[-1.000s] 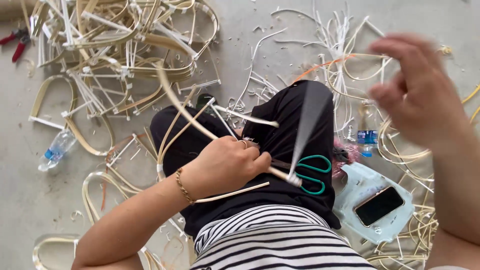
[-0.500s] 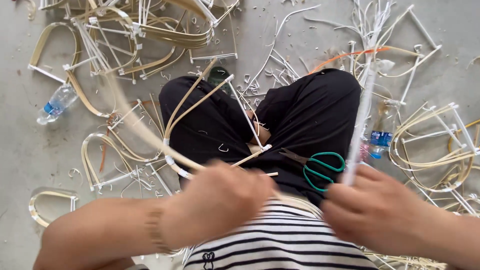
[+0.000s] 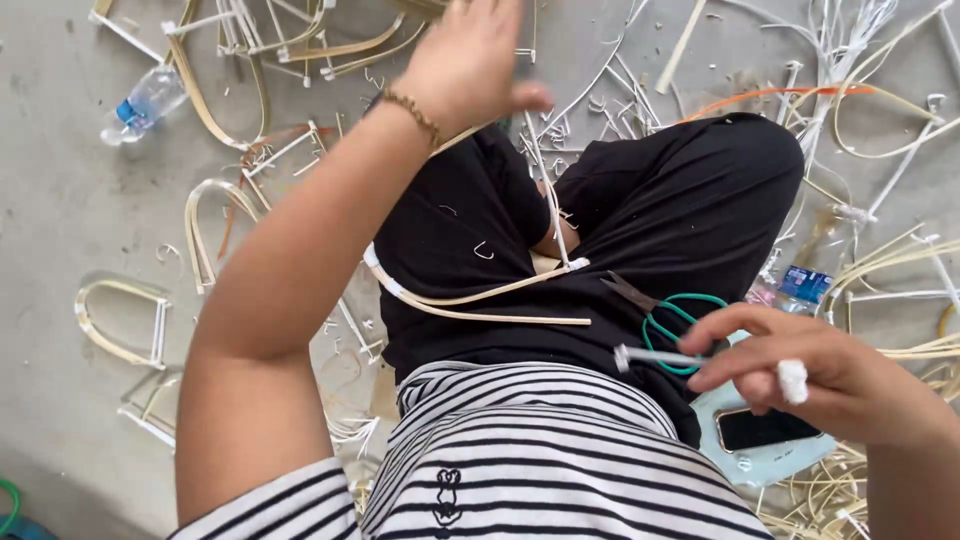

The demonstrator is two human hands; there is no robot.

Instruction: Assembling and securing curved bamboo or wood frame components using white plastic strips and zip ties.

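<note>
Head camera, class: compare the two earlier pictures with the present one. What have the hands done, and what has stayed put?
The left hand has gone from the lap up and forward. The right hand has come down beside the lap and now pinches a thin white stick. The green-handled scissors remain on the black trousers.

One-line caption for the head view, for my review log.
Seated on concrete among cane strips, right hand pinches a thin white stick over green-handled scissors; left hand raised.
</note>
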